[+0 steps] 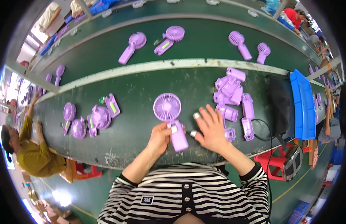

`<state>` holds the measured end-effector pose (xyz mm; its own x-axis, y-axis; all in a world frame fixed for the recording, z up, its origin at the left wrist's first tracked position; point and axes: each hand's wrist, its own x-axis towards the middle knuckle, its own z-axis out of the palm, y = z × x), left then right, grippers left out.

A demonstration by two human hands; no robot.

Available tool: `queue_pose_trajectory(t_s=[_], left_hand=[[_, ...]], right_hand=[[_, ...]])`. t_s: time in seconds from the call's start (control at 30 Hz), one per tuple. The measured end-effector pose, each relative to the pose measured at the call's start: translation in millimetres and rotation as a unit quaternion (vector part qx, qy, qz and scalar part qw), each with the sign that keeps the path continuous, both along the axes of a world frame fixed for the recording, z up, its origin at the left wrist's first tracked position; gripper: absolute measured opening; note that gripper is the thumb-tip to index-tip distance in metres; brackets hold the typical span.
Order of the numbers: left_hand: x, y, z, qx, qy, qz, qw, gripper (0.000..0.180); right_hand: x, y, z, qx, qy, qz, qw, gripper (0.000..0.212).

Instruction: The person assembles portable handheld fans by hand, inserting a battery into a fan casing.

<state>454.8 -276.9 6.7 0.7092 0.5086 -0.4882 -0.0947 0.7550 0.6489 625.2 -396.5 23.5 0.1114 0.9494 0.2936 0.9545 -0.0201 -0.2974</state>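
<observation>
A purple handheld fan (167, 107) with a round grille stands out in front of me over the green bench. My left hand (160, 137) is closed round its handle, the thumb lying across the front near the grille. To the right of the handle, my right hand (211, 128) is spread with its fingers apart, holding nothing. White wraps cover some of my fingertips. Just beyond the right hand lies a heap of purple fan housing parts (229, 89). On the left side rest several fans, among them one with an opened handle (101, 117).
A blue tray (303, 106) and a black bag (278, 106) stand at the right, with a black cable nearby. Past a pale rail (143, 71), more fans (134, 43) lie on a green belt. A person in a mustard top (38, 155) sits at the left. A red stool (272, 164) is at right.
</observation>
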Motion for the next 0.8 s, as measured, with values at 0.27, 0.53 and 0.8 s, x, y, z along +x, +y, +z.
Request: queue_pose_trajectory(t_s=[0.27,0.53,0.8], left_hand=[[0.3,-3.9,13.3,-0.014,-0.029,-0.077,0.996,0.030],[-0.5,-34.2,25.9,0.028,0.011,-0.283,0.959,0.030],[-7.6,-36.3,8.3,-0.005,-0.127,-0.393,0.911,0.055]], right_hand=[[26.0,-13.2,-19.3,-0.013,-0.085,-0.042,0.995,0.046],[18.2,31.0,14.1,-0.155,0.578,-0.090,0.797,0.039],[24.1,22.7,20.6,-0.139,0.616,0.022,0.775,0.030]])
